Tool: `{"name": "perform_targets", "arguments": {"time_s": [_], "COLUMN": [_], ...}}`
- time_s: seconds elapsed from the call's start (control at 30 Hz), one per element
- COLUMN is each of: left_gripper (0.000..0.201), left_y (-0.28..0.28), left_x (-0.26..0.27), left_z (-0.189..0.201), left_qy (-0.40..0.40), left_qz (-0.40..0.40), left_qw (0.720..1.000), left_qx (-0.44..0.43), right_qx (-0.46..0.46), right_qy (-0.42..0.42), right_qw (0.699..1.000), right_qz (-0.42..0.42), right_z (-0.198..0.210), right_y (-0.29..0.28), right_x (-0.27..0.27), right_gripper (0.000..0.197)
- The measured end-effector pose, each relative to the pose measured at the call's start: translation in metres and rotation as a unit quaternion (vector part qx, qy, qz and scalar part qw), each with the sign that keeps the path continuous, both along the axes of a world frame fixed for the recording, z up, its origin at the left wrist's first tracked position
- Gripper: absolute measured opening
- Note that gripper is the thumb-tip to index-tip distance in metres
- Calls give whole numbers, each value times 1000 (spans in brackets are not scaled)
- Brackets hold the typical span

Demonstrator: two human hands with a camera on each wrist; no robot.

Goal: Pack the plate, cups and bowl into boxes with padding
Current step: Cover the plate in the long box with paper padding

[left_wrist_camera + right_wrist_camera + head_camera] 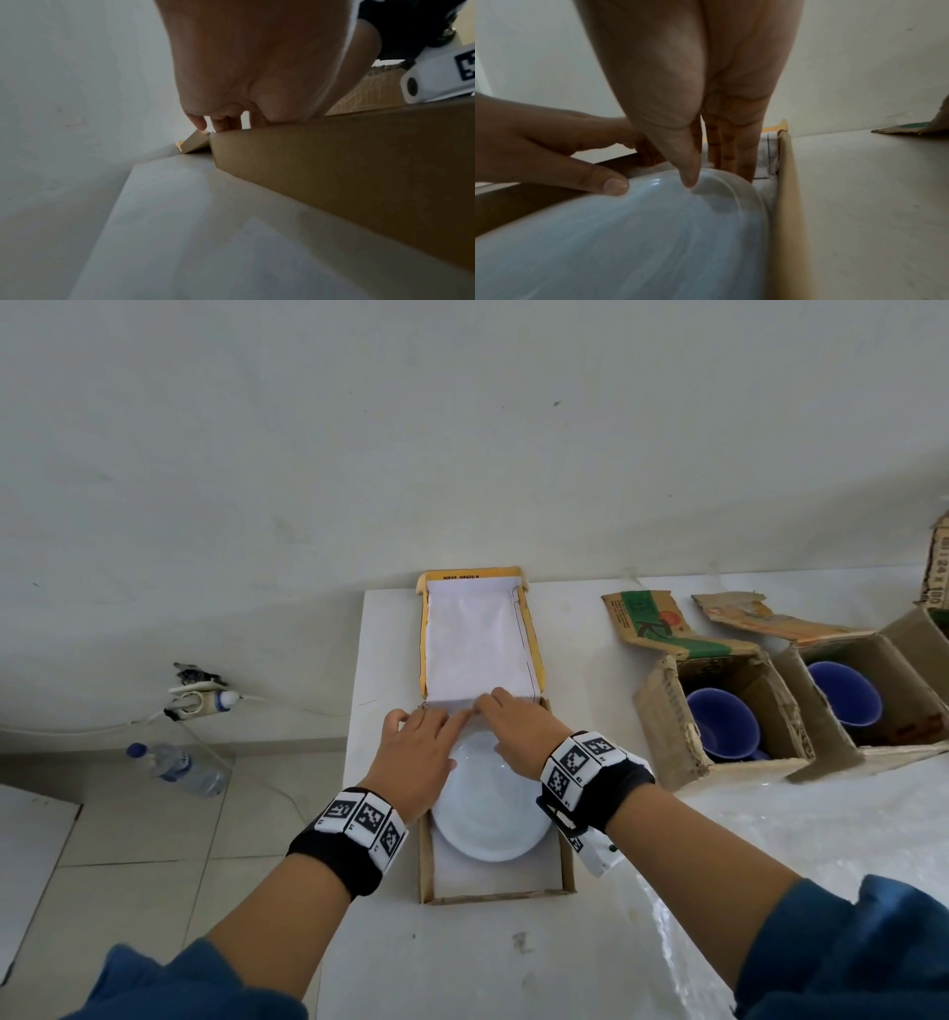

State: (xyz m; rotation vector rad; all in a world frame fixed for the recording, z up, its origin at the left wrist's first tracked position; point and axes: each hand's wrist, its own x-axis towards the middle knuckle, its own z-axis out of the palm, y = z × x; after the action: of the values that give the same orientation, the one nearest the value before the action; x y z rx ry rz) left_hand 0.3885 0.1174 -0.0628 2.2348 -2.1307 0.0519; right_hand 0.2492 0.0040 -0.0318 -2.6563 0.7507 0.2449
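Observation:
A white plate (490,814) (628,233) lies on white paper inside a flat cardboard box (513,896) (334,172). The box's yellow-edged lid (534,649) lies open and flat beyond it, lined with white paper (472,649). Both hands meet at the far wall of the box, over the plate's far rim. My left hand (436,716) (226,123) reaches over the left corner, its thumb (613,185) at the plate's rim. Fingers of my right hand (508,721) (716,168) point straight down onto the paper at the hinge.
Two open cardboard boxes (667,742) (821,752) stand to the right, each holding a blue vessel (721,721) (845,693). Another box (937,567) is at the far right. On the floor to the left lie a water bottle (177,767) and a power strip (197,698).

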Motion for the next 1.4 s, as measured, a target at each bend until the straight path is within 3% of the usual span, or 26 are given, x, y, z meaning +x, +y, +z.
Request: {"name": "perform_targets", "arguments": {"time_s": [0.17, 0.3, 0.4, 0.5, 0.57, 0.63, 0.77, 0.87, 0.97, 1.13, 1.33, 1.4], "left_gripper": [64, 49, 41, 35, 27, 15, 15, 34, 50, 48, 18, 14], "left_y": [-6, -8, -8, -10, -16, -25, -51, -65, -69, -65, -70, -73], "left_x": [-14, -26, -45, -94, -142, -191, -274, -315, -338, -356, -375, -379], "left_z": [11, 30, 53, 82, 102, 112, 99, 74, 51, 32, 35, 44], "left_qy": [-5, -13, 69, 194, 288, 295, 249, 212, 179, 217, 328, 414], "left_qz": [48, 94, 120, 84, 59, 29, -9, 3, 22, 30, 49, 61], "left_qw": [997, 988, 990, 976, 955, 955, 963, 958, 958, 959, 938, 900], "left_qx": [61, 122, 36, -45, -43, -3, 100, 191, 224, 180, 102, 119], "right_qx": [18, 105, 139, 156, 186, 185, 126, 100, 107, 109, 75, 79], "right_qy": [33, 4, -111, -197, -220, -215, -120, -19, 23, 1, -115, -146], "right_qw": [999, 993, 979, 961, 947, 943, 949, 942, 939, 944, 939, 931], "right_qz": [10, -55, -95, -115, -145, -173, -265, -320, -325, -311, -316, -325], "right_z": [-2, 21, 60, 97, 112, 119, 95, 58, 27, 0, -11, -4], "right_y": [2, -7, -18, -23, -27, -32, -48, -53, -48, -35, -22, -24], "right_x": [-2, -10, -45, -104, -156, -213, -326, -386, -413, -419, -429, -432], "right_gripper": [53, 47, 38, 23, 14, 7, 6, 13, 31, 50, 15, 9]}}
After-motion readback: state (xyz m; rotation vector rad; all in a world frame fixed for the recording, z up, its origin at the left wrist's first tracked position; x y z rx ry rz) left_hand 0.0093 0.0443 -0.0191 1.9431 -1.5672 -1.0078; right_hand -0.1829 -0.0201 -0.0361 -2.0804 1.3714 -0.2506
